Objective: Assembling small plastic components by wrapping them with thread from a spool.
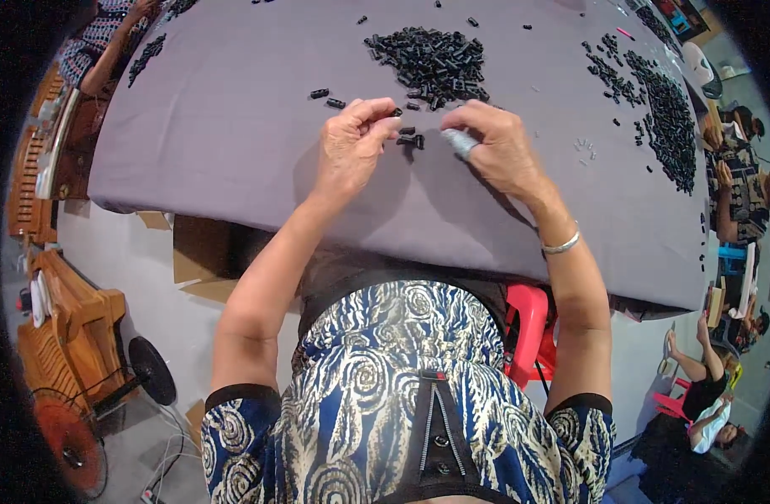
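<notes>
- Left hand [349,141] pinches a small black piece [397,112] inside the near edge of the table [225,126];
- right hand [501,144] curled, its contents impossible to tell;
- loose black pieces [411,141] between them; black pile [427,65] beyond; larger heap [670,126] along the right edge.

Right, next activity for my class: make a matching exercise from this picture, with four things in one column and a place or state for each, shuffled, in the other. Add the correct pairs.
Column one
1. Left hand
2. Right hand
3. Bracelet
4. Cardboard box

Column two
A. Has a grey wrap on one digit
B. Below the near edge of the cloth-covered table
C. Has a small black piece at its fingertips
D. Silvery, worn around a wrist

Right pairs: 1-C, 2-A, 3-D, 4-B
</notes>
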Available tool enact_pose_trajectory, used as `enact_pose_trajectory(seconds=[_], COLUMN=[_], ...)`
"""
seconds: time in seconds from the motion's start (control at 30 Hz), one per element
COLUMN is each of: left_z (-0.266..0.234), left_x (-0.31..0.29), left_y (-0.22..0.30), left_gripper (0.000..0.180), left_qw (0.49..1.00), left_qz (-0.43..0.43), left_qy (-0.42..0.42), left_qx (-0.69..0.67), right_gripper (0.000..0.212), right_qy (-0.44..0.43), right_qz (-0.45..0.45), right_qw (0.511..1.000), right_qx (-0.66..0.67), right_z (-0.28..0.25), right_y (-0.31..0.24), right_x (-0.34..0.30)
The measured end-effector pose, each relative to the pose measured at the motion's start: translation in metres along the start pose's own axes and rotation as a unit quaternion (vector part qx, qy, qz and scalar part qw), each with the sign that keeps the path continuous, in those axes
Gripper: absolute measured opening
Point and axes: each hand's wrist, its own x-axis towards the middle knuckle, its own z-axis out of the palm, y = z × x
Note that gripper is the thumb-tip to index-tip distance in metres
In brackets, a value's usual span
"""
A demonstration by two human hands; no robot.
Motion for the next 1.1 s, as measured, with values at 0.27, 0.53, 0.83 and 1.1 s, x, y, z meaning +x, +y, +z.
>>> enact_pose_trajectory(seconds=[0.27, 0.53, 0.83, 1.1], left_z=[-0.001, 0.001, 0.013, 0.015], left_x=[-0.002, -0.004, -0.015, -0.016], left_y=[0.003, 0.005, 0.017, 0.019], left_gripper=[0.017, 0.017, 0.015, 0.018], left_qw=[1.000, 0.999, 0.994, 0.995], left_qz=[-0.003, 0.021, 0.045, 0.061], left_qy=[-0.010, -0.030, -0.090, -0.076], left_qx=[0.027, 0.024, 0.043, 0.037], right_gripper=[0.013, 0.012, 0.006, 0.006], right_qy=[-0.059, -0.057, -0.063, -0.055], right_qz=[-0.073, 0.030, 0.219, 0.180], right_qw=[0.989, 0.996, 0.870, 0.898], right_qx=[-0.117, 0.056, 0.437, 0.398], right_z=[0.024, 0.019, -0.003, 0.001], right_y=[0.000, 0.009, 0.005, 0.004], right_x=[0.007, 0.004, 0.005, 0.004])
